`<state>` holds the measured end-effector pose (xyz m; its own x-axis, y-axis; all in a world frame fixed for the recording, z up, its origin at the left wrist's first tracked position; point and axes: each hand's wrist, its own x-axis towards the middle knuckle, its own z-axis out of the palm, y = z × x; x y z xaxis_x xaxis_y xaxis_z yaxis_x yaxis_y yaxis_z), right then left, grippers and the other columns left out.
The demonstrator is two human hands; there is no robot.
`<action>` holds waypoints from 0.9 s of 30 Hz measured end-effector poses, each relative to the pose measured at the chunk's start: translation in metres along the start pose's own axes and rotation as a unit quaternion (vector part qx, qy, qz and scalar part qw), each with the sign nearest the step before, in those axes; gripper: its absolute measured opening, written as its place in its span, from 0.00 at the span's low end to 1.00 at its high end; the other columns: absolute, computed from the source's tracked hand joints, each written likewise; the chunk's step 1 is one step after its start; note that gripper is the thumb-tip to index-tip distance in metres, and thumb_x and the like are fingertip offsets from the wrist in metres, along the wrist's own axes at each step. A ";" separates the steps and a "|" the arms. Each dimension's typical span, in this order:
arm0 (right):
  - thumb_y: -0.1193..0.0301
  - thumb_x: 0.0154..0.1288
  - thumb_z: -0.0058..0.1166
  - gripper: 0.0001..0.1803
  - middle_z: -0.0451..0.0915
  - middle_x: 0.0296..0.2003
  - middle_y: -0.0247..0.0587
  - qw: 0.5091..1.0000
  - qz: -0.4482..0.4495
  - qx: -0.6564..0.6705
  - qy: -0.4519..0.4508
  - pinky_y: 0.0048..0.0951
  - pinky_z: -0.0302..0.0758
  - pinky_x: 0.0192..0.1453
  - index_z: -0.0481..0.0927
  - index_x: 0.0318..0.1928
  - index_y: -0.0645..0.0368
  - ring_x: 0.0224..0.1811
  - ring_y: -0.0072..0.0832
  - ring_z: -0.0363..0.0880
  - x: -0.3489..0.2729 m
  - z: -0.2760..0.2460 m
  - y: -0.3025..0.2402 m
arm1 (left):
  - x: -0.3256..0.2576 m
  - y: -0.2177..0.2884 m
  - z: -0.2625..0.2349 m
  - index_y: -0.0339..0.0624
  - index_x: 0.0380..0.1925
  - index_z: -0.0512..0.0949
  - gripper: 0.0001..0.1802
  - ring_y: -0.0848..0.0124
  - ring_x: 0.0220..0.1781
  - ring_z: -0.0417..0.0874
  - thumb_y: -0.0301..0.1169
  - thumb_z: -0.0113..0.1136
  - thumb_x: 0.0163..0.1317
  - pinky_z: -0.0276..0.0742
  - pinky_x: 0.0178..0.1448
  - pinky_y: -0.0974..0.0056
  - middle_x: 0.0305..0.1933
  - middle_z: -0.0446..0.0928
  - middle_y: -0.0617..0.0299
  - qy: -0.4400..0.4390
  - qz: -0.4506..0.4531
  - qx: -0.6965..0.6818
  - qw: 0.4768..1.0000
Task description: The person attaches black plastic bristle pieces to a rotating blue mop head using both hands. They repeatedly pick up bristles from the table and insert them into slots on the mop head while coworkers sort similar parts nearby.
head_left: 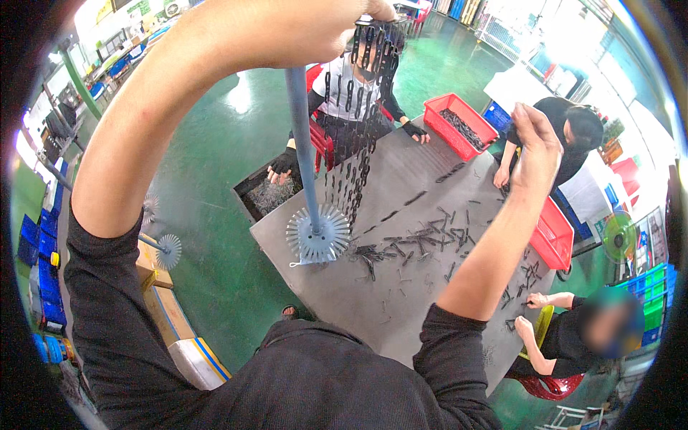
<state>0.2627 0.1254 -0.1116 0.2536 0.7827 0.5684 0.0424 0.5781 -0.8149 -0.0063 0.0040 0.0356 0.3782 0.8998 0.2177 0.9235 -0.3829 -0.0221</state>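
Observation:
My left hand (344, 29) is raised at the top edge, where its curled fingers are partly cut off. Long strands of black chain links (358, 150) hang just beside and below it. Whatever the fingers grip is hidden. A blue-grey pole (299, 136) runs down behind my left forearm to a round slotted disc (317, 233) near the table's edge. My right hand (537, 147) is lifted over the table's right side, fingers stretched upward, with nothing visible in it. Loose black links (430, 240) lie scattered on the grey metal table (322, 287), some in rows.
Across the table sits a person in fingerless gloves (279, 168), one hand by a dark tray of small parts (247, 208). Two more people work along the right side. Red baskets (448, 129) stand at the far and right edges. Cardboard boxes (168, 312) are on the left.

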 end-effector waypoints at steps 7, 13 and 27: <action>0.63 0.54 0.62 0.17 0.81 0.39 0.45 0.832 -0.103 -0.538 0.087 0.33 0.74 0.47 0.81 0.43 0.57 0.42 0.33 0.80 0.011 -0.046 0.008 | -0.001 -0.030 0.011 0.27 0.49 0.71 0.21 0.50 0.39 0.81 0.22 0.50 0.53 0.78 0.48 0.55 0.40 0.78 0.39 0.081 0.135 -0.024 0.987; 0.75 0.54 0.61 0.11 0.82 0.33 0.43 0.974 -0.207 -0.021 -0.090 0.27 0.74 0.43 0.80 0.39 0.64 0.35 0.25 0.80 -0.044 0.098 -0.042 | 0.000 0.006 -0.009 0.25 0.38 0.74 0.15 0.47 0.36 0.81 0.24 0.53 0.50 0.77 0.42 0.54 0.31 0.78 0.38 -0.008 0.020 -0.003 1.000; 0.79 0.58 0.56 0.03 0.81 0.27 0.36 0.982 -0.084 0.147 -0.081 0.22 0.72 0.37 0.80 0.34 0.65 0.30 0.22 0.78 -0.047 0.137 -0.035 | 0.008 0.003 0.010 0.28 0.28 0.76 0.08 0.50 0.34 0.82 0.20 0.55 0.45 0.77 0.40 0.57 0.26 0.77 0.44 0.058 0.128 0.122 0.982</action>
<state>0.1166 0.1001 -0.0943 0.1087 0.6835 0.7218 -0.2158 0.7250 -0.6541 -0.0002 0.0118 0.0273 0.6035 0.7451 0.2840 0.7920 -0.5190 -0.3216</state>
